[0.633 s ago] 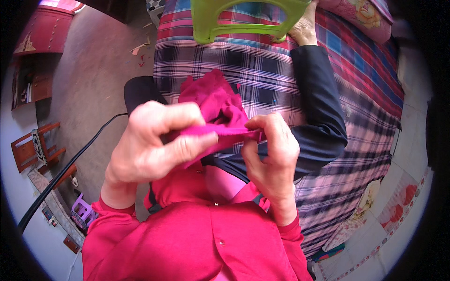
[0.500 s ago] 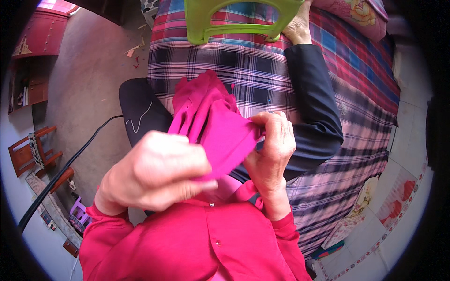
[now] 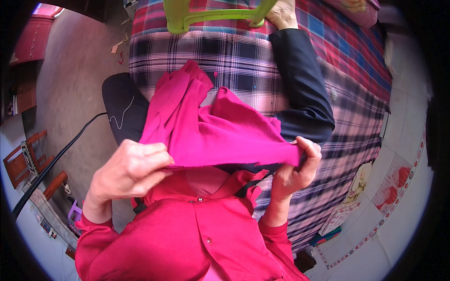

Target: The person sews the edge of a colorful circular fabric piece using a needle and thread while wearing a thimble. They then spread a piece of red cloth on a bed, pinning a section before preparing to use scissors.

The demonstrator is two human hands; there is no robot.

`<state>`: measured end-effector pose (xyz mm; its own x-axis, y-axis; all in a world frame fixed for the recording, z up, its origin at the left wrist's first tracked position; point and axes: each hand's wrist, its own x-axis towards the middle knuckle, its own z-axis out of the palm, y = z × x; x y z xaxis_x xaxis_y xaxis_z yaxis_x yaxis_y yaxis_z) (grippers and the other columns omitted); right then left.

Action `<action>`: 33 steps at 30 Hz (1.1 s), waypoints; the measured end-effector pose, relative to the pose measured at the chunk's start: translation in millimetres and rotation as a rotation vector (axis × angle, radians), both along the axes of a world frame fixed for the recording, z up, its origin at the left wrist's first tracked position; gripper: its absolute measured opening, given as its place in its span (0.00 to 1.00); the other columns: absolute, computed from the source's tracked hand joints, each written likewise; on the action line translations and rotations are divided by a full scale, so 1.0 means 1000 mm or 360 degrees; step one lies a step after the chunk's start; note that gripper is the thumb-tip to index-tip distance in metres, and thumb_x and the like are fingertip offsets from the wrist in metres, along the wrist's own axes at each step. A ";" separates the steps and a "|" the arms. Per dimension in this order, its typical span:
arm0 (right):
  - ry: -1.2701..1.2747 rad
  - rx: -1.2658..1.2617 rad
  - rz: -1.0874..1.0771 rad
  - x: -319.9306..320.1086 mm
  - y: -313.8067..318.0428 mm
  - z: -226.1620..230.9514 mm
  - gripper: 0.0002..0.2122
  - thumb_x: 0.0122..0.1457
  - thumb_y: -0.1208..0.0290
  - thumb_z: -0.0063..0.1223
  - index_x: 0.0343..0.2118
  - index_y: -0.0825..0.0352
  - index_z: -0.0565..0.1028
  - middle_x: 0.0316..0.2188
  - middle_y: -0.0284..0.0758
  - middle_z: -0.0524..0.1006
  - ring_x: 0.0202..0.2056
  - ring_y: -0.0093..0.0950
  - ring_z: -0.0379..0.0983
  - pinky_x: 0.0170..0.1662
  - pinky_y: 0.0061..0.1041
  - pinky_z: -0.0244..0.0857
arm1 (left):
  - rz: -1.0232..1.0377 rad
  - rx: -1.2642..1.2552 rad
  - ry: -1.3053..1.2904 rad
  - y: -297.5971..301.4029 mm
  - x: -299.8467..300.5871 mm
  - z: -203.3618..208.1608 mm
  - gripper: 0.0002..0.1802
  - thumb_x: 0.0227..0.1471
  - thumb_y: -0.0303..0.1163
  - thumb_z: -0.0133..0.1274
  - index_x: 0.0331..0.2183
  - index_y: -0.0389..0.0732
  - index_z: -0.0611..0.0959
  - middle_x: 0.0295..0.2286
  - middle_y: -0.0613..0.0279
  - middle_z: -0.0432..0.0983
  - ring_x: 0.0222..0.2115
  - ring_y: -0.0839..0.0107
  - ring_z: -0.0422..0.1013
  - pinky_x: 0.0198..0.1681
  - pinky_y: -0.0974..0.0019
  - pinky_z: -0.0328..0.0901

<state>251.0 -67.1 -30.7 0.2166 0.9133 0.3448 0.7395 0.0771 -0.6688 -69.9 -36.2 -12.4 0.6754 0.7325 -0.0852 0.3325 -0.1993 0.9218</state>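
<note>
A bright magenta piece of cloth (image 3: 225,140) is stretched between my two hands above my lap. My left hand (image 3: 133,168) pinches its left corner, fingers closed. At the opposite corner my right hand (image 3: 297,164) grips the edge between thumb and fingers. The near edge runs nearly straight between them and looks raw. Beyond it, the rest of the cloth lies in loose folds over my legs and the plaid bed cover. A thin pale thread (image 3: 123,114) lies on my dark trouser leg, left of the cloth.
A green plastic stool (image 3: 220,16) stands on the plaid bed cover (image 3: 248,56) ahead, beside my bare foot (image 3: 283,14). A black cable (image 3: 61,157) runs along the left. Scraps (image 3: 119,43) lie on the floor. Wooden chairs (image 3: 23,157) are at far left.
My hands have moved apart, the right one outward to the right. The cloth, bunched before, is now spread wide with its near edge pulled straight. The view has shifted slightly.
</note>
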 end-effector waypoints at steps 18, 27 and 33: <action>0.0830 0.0378 0.0168 0.056 0.066 0.160 0.08 0.62 0.80 0.46 0.41 0.71 0.76 0.34 0.32 0.77 0.36 0.19 0.73 0.42 0.17 0.65 | 0.0676 0.0724 -0.0005 0.077 -0.057 0.079 0.07 0.39 0.17 0.54 0.26 0.30 0.75 0.17 0.58 0.65 0.20 0.77 0.63 0.26 0.69 0.60; 0.0714 0.0301 0.0416 0.065 0.117 0.177 0.06 0.60 0.80 0.49 0.37 0.72 0.78 0.31 0.31 0.78 0.34 0.18 0.71 0.40 0.19 0.65 | 0.0938 0.0855 0.0081 0.111 -0.086 0.081 0.02 0.43 0.16 0.53 0.25 0.28 0.76 0.18 0.66 0.69 0.23 0.79 0.64 0.27 0.70 0.62; 0.0869 0.0415 0.0384 0.078 0.136 0.183 0.08 0.61 0.81 0.49 0.37 0.70 0.80 0.31 0.31 0.79 0.32 0.18 0.71 0.38 0.19 0.65 | 0.0847 0.0813 -0.0202 0.138 -0.097 0.084 0.03 0.46 0.16 0.52 0.27 0.31 0.79 0.20 0.68 0.72 0.22 0.82 0.66 0.23 0.74 0.61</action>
